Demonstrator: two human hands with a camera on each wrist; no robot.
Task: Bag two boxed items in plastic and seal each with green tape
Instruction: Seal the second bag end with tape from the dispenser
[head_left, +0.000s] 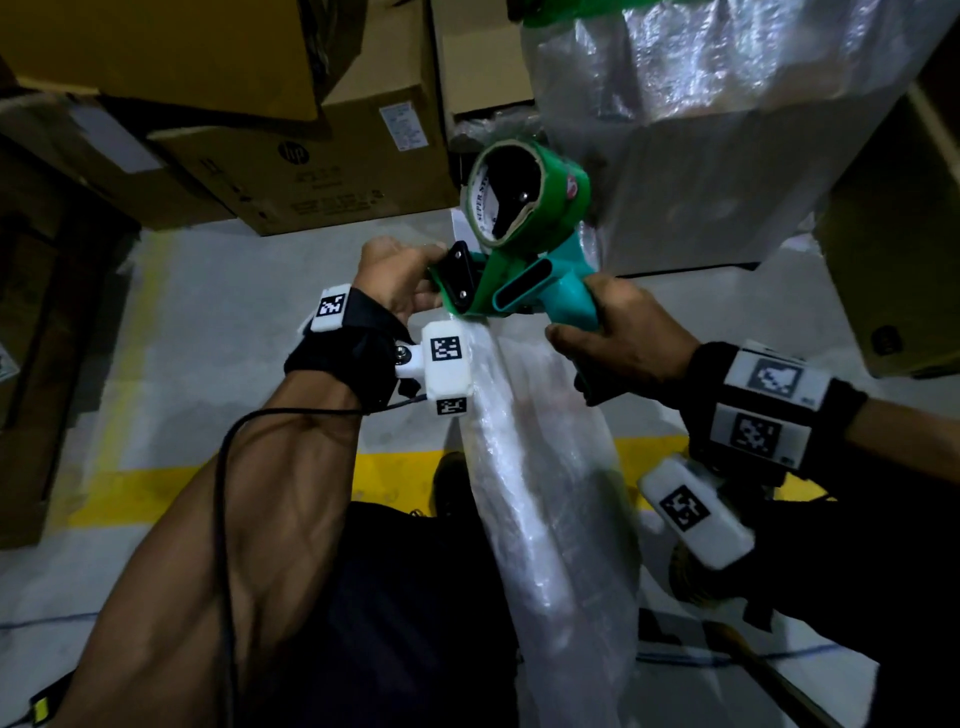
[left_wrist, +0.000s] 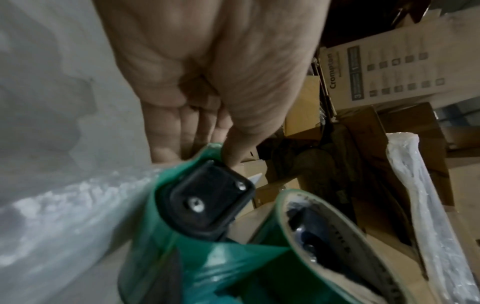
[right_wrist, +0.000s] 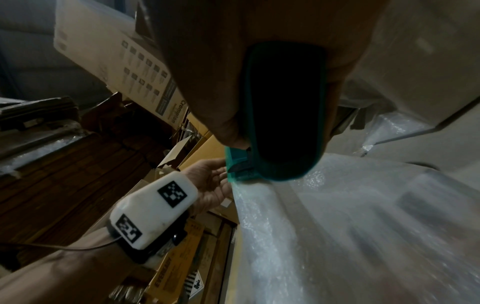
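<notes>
While the right hand (head_left: 623, 338) grips the tape gun (head_left: 519, 265), the left hand (head_left: 400, 275) should keep pinching the green tape (left_wrist: 215, 149) taut against the plastic bag (head_left: 545, 493).

A warehouse: stacked cardboard cartons (head_left: 311, 171) (one printed "Crompton") on concrete floor (head_left: 197, 332) with yellow line (head_left: 140, 493).

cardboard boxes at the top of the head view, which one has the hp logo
The HP box, the lower middle one sitting on the floor: a round HP mark on its front and a white label on top. The bigger box overhanging it shows neither.
</notes>
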